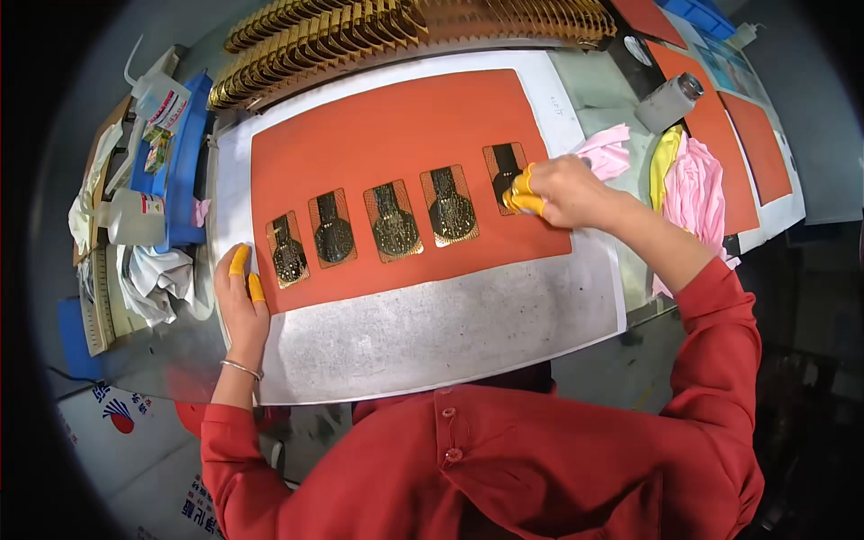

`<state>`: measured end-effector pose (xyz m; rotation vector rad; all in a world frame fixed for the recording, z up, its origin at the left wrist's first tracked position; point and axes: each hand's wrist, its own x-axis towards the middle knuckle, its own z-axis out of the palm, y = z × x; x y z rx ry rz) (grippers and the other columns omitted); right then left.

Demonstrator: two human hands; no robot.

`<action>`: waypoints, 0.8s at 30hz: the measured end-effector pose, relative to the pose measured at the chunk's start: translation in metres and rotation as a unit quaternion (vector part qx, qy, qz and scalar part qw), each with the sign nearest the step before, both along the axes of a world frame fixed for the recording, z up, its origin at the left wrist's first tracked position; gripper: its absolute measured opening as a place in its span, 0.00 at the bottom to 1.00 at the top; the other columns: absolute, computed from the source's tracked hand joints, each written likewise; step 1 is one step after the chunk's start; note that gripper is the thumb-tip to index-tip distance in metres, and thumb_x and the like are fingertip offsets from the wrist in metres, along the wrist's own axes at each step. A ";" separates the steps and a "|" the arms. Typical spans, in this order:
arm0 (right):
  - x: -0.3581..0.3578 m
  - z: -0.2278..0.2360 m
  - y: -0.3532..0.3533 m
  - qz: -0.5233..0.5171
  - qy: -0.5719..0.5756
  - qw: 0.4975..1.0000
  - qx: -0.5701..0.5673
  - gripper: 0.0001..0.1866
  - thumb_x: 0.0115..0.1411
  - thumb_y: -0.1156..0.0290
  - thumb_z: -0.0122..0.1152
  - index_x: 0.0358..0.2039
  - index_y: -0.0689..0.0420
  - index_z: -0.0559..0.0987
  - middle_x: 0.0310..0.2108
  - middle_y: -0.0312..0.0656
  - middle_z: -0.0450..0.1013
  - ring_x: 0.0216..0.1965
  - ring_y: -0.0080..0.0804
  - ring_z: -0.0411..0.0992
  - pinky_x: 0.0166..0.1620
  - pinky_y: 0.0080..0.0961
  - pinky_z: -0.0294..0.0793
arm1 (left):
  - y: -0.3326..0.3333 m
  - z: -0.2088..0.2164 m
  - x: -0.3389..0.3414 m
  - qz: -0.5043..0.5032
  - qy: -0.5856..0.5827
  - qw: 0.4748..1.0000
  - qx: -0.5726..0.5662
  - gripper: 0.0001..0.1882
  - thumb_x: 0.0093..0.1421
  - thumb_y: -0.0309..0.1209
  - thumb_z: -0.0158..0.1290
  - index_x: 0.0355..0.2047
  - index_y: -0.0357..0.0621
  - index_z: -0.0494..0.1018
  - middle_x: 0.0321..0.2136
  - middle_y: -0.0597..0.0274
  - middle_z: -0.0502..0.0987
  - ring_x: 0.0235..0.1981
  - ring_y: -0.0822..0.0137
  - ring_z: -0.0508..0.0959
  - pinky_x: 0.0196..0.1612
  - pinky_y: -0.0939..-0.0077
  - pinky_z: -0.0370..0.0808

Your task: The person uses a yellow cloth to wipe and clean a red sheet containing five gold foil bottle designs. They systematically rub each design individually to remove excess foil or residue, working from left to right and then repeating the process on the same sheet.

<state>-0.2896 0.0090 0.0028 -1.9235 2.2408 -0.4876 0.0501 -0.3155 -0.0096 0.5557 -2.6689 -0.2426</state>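
Five thin gold-and-black plates lie spaced in a row on an orange-red sheet (396, 117). Each shows a dark, keyhole-like shape with a patterned gold border. At the right end, my right hand (562, 191), with yellow finger covers, is closed over the right side of the last plate (502, 171); what its fingertips hold, if anything, is hidden. My left hand (241, 297), also in yellow finger covers, rests with fingers extended at the sheet's lower left edge. Closest to it is the leftmost plate (287, 252). The middle plate (393, 220) is untouched.
Racked gold plates (360, 40) stand along the back. At left are a blue tray (184, 171), a squeeze bottle (162, 97) and a white cloth (153, 279). A grey-white bottle (670, 102) and pink cloth (695, 189) lie at right.
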 end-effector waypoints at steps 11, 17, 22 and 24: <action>-0.006 -0.004 -0.014 -0.038 0.046 0.997 -0.043 0.05 0.46 0.71 0.59 0.19 0.59 0.74 0.22 0.46 0.72 0.26 0.48 0.71 0.29 0.41 0.70 | -0.005 -0.003 -0.006 -0.014 0.013 1.000 -0.004 0.19 0.54 0.18 0.44 0.48 0.35 0.66 0.49 0.48 0.67 0.51 0.50 0.66 0.55 0.62 0.61; 0.004 0.000 -0.005 0.010 0.026 0.999 0.024 0.04 0.49 0.70 0.61 0.24 0.56 0.77 0.19 0.45 0.70 0.23 0.46 0.70 0.25 0.38 0.68 | -0.008 -0.009 0.003 -0.020 0.024 0.999 0.010 0.20 0.53 0.18 0.46 0.48 0.35 0.66 0.48 0.48 0.67 0.50 0.50 0.66 0.54 0.62 0.62; 0.046 0.015 -0.030 0.079 -0.023 0.995 -0.049 0.05 0.47 0.73 0.62 0.25 0.57 0.75 0.20 0.43 0.70 0.22 0.42 0.70 0.24 0.36 0.68 | -0.004 -0.003 0.000 -0.016 0.016 1.000 -0.004 0.19 0.52 0.18 0.46 0.47 0.34 0.66 0.49 0.48 0.67 0.50 0.50 0.65 0.55 0.61 0.60; 0.042 -0.009 -0.046 0.080 0.025 0.996 -0.036 0.05 0.49 0.71 0.60 0.23 0.57 0.74 0.20 0.43 0.69 0.23 0.44 0.70 0.25 0.37 0.69 | -0.005 -0.005 -0.004 -0.025 0.023 0.999 0.003 0.19 0.52 0.18 0.46 0.47 0.34 0.66 0.49 0.49 0.67 0.50 0.50 0.65 0.55 0.61 0.60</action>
